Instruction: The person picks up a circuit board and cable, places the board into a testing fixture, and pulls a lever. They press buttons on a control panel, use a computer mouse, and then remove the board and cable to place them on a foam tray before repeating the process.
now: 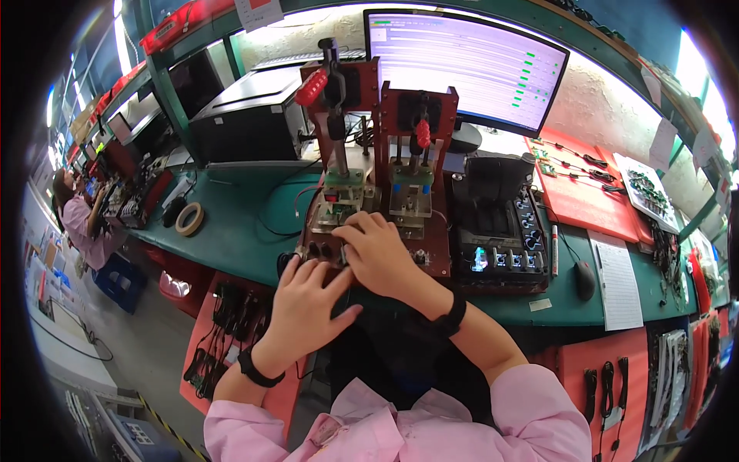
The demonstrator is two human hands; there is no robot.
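Two upright toggle-clamp test fixtures stand side by side on a dark red base (439, 258). A small green circuit board (336, 218) lies in the left fixture (344, 179), under its raised red-handled clamp (314, 86). At that board's front right edge, my right hand (389, 258) has its fingers bent; a small greyish piece shows by the thumb, its kind unclear. My left hand (306, 312) is open at the base's front left edge, thumb stretched to the right, fingertips by dark round knobs or plugs (319, 250). The right fixture (412, 192) also has a red-handled clamp.
A monitor (469, 65) stands behind the fixtures. To their right are a black device with knobs (500, 223), a mouse (583, 281) and a paper sheet (616, 277). A tape roll (190, 219) lies left. Red trays (289, 393) of cables flank me. Another person (81, 223) sits far left.
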